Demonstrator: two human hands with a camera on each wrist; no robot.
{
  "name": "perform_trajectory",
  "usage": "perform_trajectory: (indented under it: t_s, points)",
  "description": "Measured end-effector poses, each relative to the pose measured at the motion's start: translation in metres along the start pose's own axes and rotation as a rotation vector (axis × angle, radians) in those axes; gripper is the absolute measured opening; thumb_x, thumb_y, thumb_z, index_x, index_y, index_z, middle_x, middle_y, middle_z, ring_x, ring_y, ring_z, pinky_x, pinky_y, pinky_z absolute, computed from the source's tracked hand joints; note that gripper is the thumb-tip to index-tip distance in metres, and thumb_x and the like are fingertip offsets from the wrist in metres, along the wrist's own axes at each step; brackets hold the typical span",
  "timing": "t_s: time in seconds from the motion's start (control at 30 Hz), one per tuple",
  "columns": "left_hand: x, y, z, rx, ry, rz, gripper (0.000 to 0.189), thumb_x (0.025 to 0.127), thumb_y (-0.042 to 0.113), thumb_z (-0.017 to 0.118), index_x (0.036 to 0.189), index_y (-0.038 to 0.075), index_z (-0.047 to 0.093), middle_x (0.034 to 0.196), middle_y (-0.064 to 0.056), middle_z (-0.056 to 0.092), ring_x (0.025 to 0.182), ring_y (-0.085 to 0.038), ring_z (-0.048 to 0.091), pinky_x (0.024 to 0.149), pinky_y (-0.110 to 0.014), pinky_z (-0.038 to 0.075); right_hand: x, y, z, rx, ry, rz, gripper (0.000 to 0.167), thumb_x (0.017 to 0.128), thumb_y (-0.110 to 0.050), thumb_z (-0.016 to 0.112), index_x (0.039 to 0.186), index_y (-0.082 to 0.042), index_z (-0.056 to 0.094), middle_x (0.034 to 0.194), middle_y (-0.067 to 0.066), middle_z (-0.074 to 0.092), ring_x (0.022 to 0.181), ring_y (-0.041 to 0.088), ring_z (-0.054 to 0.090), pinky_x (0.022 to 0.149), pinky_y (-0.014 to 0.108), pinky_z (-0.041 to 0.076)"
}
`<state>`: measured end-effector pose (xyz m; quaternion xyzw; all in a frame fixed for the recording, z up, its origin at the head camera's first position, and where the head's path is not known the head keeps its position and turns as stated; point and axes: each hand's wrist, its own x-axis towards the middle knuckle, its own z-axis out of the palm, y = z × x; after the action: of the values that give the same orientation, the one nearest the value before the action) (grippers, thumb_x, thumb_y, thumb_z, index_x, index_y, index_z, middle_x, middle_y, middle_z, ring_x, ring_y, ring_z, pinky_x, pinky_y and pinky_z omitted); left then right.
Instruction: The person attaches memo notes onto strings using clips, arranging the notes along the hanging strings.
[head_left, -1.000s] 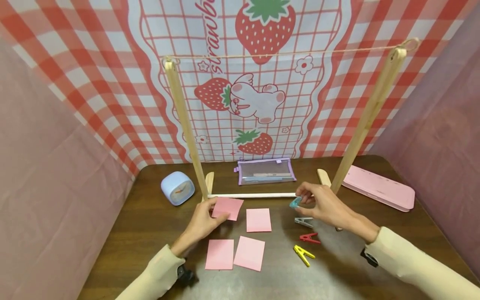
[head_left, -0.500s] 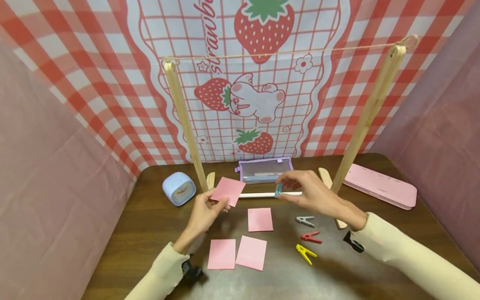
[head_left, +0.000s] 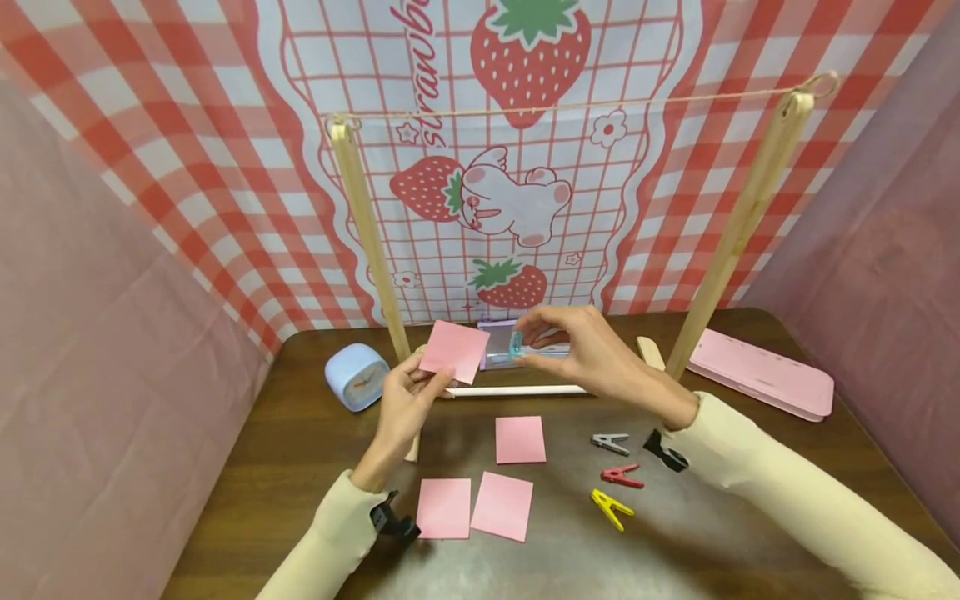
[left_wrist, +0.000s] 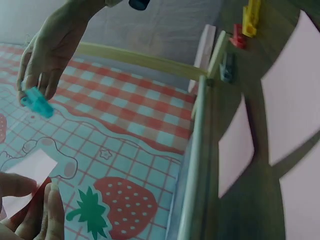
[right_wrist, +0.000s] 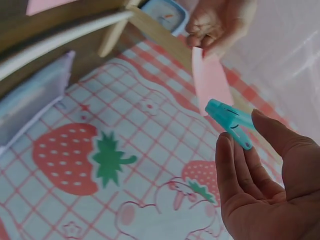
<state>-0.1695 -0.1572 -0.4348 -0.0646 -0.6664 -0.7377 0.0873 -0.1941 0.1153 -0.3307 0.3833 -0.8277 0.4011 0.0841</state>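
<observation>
My left hand point(head_left: 405, 404) pinches a pink sticky note point(head_left: 454, 350) by its lower edge, raised above the white crossbar point(head_left: 517, 390). To its right, my right hand point(head_left: 581, 350) holds a teal clothespin point(head_left: 516, 343) between thumb and fingers; in the right wrist view the clothespin point(right_wrist: 227, 120) points toward the raised note point(right_wrist: 212, 82). A small gap separates the two in the head view. On the table lie three more pink notes point(head_left: 521, 440) and a grey clothespin point(head_left: 611, 443), a red clothespin point(head_left: 622, 476) and a yellow clothespin point(head_left: 612, 508).
A wooden frame point(head_left: 367, 225) stands on the table, with a string point(head_left: 585, 107) tied between its post tops. A blue clock point(head_left: 357, 377) sits at the left, a pink case point(head_left: 761, 373) at the right. A mesh pencil pouch point(head_left: 495, 337) is partly hidden behind my right hand.
Both hands have risen from the table. The left lifted the pink sticky note up, and the right carried the teal clothespin up and leftward toward it.
</observation>
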Motion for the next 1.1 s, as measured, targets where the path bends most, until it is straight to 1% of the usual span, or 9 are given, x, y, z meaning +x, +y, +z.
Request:
perform_trajectory:
  t_s: [0.07, 0.13, 0.23, 0.4, 0.53, 0.63, 0.77, 0.9, 1.1]
  points:
    - [0.002, 0.002, 0.003, -0.043, 0.002, 0.016, 0.032, 0.095, -0.006, 0.068, 0.125, -0.013, 0.062, 0.097, -0.011, 0.077, 0.080, -0.015, 0.076, 0.074, -0.031, 0.066, 0.008, -0.005, -0.002, -0.001, 0.009, -0.013, 0.032, 0.086, -0.018, 0.087, 0.114, -0.010, 0.073, 0.105, 0.003, 0.078, 0.092, 0.016, 0.077, 0.084, 0.030, 0.065]
    - [0.005, 0.004, 0.007, -0.079, 0.007, 0.033, 0.030, 0.095, -0.005, 0.068, 0.124, -0.014, 0.062, 0.097, -0.007, 0.077, 0.083, -0.016, 0.077, 0.079, -0.036, 0.067, 0.016, -0.011, -0.004, 0.001, 0.016, -0.026, 0.033, 0.087, -0.020, 0.086, 0.116, -0.009, 0.073, 0.107, 0.003, 0.078, 0.094, 0.015, 0.077, 0.085, 0.030, 0.065]
    - [0.009, 0.009, 0.013, -0.116, 0.023, 0.058, 0.027, 0.096, -0.006, 0.067, 0.120, -0.016, 0.061, 0.098, -0.006, 0.077, 0.086, -0.017, 0.077, 0.084, -0.038, 0.067, 0.027, -0.019, -0.008, 0.006, 0.024, -0.044, 0.034, 0.089, -0.021, 0.085, 0.119, -0.009, 0.073, 0.111, 0.002, 0.078, 0.096, 0.014, 0.076, 0.088, 0.029, 0.064]
    - [0.017, 0.019, 0.024, -0.197, 0.064, 0.087, 0.029, 0.097, -0.004, 0.066, 0.124, -0.012, 0.062, 0.102, -0.003, 0.077, 0.091, -0.014, 0.077, 0.088, -0.034, 0.066, 0.044, -0.032, -0.015, 0.019, 0.051, -0.079, 0.034, 0.090, -0.019, 0.083, 0.120, -0.008, 0.072, 0.111, 0.004, 0.078, 0.097, 0.017, 0.077, 0.086, 0.032, 0.065]
    - [0.025, 0.027, 0.033, -0.273, 0.103, 0.122, 0.024, 0.099, 0.001, 0.067, 0.122, -0.005, 0.065, 0.102, -0.002, 0.077, 0.091, -0.013, 0.075, 0.091, -0.035, 0.065, 0.058, -0.041, -0.020, 0.060, 0.071, -0.094, 0.034, 0.090, -0.016, 0.083, 0.120, -0.004, 0.071, 0.110, 0.008, 0.078, 0.099, 0.020, 0.077, 0.086, 0.034, 0.066]
    - [0.031, 0.034, 0.039, -0.336, 0.128, 0.141, 0.021, 0.099, 0.002, 0.067, 0.120, -0.002, 0.067, 0.103, -0.002, 0.076, 0.090, -0.013, 0.074, 0.090, -0.032, 0.065, 0.067, -0.047, -0.024, 0.092, 0.090, -0.107, 0.033, 0.091, -0.014, 0.082, 0.119, -0.004, 0.070, 0.112, 0.009, 0.078, 0.102, 0.021, 0.077, 0.088, 0.033, 0.065]
    - [0.037, 0.043, 0.045, -0.410, 0.153, 0.148, 0.018, 0.100, -0.001, 0.064, 0.117, -0.001, 0.067, 0.100, -0.002, 0.074, 0.086, -0.012, 0.072, 0.087, -0.027, 0.064, 0.078, -0.055, -0.029, 0.093, 0.121, -0.151, 0.032, 0.090, -0.012, 0.082, 0.118, -0.002, 0.070, 0.111, 0.011, 0.078, 0.103, 0.021, 0.077, 0.091, 0.031, 0.064]
    - [0.046, 0.051, 0.050, -0.469, 0.169, 0.166, 0.016, 0.101, -0.001, 0.062, 0.116, 0.000, 0.066, 0.098, -0.002, 0.072, 0.087, -0.011, 0.070, 0.087, -0.026, 0.063, 0.091, -0.064, -0.036, 0.099, 0.162, -0.191, 0.031, 0.089, -0.010, 0.082, 0.116, -0.001, 0.070, 0.109, 0.011, 0.079, 0.101, 0.021, 0.077, 0.091, 0.027, 0.064]
    - [0.057, 0.061, 0.058, -0.536, 0.174, 0.203, 0.016, 0.104, 0.003, 0.060, 0.118, 0.005, 0.066, 0.104, -0.002, 0.072, 0.093, -0.011, 0.070, 0.091, -0.027, 0.062, 0.104, -0.077, -0.044, 0.133, 0.217, -0.202, 0.026, 0.091, -0.009, 0.081, 0.113, -0.001, 0.069, 0.107, 0.009, 0.079, 0.098, 0.014, 0.077, 0.090, 0.025, 0.063]
